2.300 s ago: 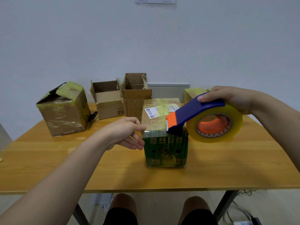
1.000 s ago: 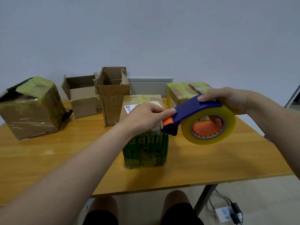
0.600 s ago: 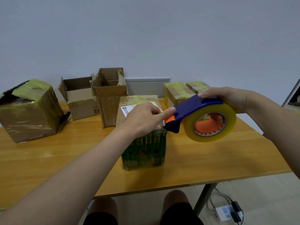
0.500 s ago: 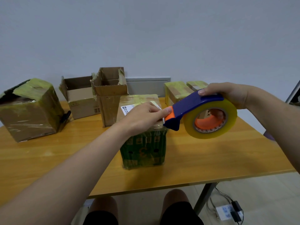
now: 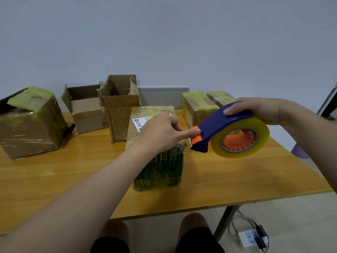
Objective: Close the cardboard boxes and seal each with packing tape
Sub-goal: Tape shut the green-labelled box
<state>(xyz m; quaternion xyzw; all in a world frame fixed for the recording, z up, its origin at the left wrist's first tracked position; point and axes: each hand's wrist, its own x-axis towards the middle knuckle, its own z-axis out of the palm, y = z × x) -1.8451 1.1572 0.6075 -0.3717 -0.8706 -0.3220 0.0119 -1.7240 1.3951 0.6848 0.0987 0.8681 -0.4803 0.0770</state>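
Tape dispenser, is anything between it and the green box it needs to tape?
Only the left hand: one fingertip touches the orange tip of the tape dispenser, right by the top edge of the green box. The right hand holds the dispenser close beside the box, and nothing else visible sits between them.

tape dispenser [image 5: 222,121]: dark blue body, orange tip; tape roll [image 5: 259,125]: translucent yellow, orange core; centre box [image 5: 164,168]: green printed front, brown top, white label [image 5: 140,122] with black print; open boxes [image 5: 119,114]: plain brown; worktop [image 5: 54,179]: honey wood grain; shorts [image 5: 198,241]: black; wall [image 5: 164,42]: pale grey
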